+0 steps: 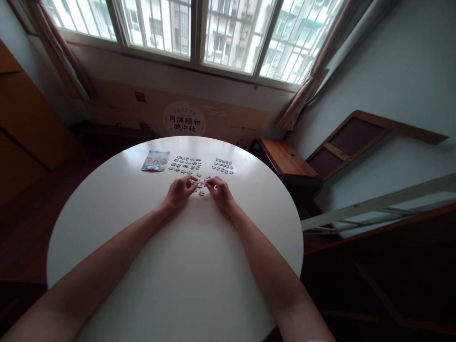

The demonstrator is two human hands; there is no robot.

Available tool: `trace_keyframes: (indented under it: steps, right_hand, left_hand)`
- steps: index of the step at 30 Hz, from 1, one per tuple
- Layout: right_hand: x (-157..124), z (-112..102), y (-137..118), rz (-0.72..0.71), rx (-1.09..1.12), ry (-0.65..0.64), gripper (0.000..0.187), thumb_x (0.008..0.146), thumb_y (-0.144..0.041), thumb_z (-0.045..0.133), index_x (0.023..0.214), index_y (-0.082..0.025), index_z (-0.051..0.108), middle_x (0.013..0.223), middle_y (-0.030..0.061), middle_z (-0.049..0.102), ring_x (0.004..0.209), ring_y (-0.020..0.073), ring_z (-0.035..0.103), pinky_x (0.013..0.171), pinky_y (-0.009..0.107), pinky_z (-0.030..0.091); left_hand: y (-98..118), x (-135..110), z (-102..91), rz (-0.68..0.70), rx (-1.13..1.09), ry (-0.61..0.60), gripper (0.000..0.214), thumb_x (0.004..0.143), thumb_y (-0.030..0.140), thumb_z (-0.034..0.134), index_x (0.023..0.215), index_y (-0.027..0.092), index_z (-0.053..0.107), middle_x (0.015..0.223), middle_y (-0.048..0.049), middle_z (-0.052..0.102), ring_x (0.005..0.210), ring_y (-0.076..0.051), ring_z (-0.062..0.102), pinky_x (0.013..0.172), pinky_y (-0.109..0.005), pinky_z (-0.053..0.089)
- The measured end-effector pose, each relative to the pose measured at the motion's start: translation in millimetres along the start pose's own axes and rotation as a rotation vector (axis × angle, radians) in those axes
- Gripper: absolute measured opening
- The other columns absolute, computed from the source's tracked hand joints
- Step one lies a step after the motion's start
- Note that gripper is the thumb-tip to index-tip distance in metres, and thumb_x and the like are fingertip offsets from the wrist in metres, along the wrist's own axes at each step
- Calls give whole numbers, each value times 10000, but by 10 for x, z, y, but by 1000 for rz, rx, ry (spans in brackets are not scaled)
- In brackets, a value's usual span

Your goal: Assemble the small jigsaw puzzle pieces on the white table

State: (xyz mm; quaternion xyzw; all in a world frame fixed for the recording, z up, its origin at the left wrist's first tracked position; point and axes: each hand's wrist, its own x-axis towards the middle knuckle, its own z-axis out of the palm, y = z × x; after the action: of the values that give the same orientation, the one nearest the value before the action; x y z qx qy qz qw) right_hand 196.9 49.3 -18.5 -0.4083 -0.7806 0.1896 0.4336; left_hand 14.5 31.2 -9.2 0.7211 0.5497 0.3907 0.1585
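Note:
Both my forearms reach across a round white table (142,266). My left hand (180,190) and my right hand (220,190) rest close together near the table's middle, fingers curled and pinched over a small cluster of jigsaw pieces (201,186). Each hand seems to pinch a piece, too small to be sure. Just beyond lie two groups of loose pieces, one on the left (185,164) and one on the right (223,166). A colourful picture card (155,160) lies flat to the left of them.
A wooden bench (288,160) stands past the table's right edge, with a leaning wooden frame (351,140) behind it. A cardboard sheet with printed characters (183,121) lines the wall under the barred window. A wooden cabinet (24,118) stands at the left.

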Motion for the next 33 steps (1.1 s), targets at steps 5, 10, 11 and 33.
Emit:
trace_keyframes:
  steps: [5,10,11,33]
  right_hand:
    - [-1,16,20,-18,13,-12,86,835,-200,563,807,-169,638,787,15,582,697,112,538,679,236,430]
    - [2,19,6,-15,19,-24,97,837,-201,554,803,-168,638,779,13,578,684,106,531,680,234,435]
    - [3,15,-3,-12,21,-25,97,835,-201,555,800,-166,637,775,12,575,681,105,531,679,233,436]
    - [1,31,19,-2,29,-11,74,825,-187,572,803,-165,639,781,8,575,684,100,539,670,226,438]
  left_hand:
    - [-49,2,26,45,-6,-19,277,813,399,540,901,174,675,531,32,522,484,-97,460,498,-208,312]
    - [-62,2,27,65,7,-35,269,815,400,547,882,175,679,519,37,507,475,-90,446,494,-204,306]
    - [-62,2,25,70,7,-35,267,816,397,546,879,174,679,519,37,508,475,-89,446,494,-204,306]
    - [-28,-4,9,68,23,-40,270,819,400,537,876,176,676,544,29,536,495,-93,465,515,-208,324]
